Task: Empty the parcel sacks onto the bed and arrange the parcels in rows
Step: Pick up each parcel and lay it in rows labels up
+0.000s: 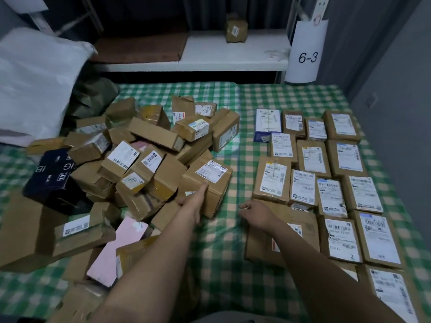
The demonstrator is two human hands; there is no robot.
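A loose heap of brown cardboard parcels [140,157] covers the left half of the bed with the green checked sheet [224,241]. On the right half, labelled parcels lie flat in rows [326,183]. My left hand [191,199] grips the near corner of a labelled brown box [210,183] at the heap's right edge. My right hand [254,212] hovers low over the sheet beside the nearest row, fingers loosely curled, holding nothing. A large white sack [35,85] stands at the far left, with a dark green sack [93,99] behind the heap.
A dark blue box [53,176] and a pink parcel [121,243] lie in the heap. A white shelf [233,54] behind the bed carries one brown parcel [235,29]. A paper tag reading 6-3 [307,52] hangs at the right; a grey wall runs along the bed's right side.
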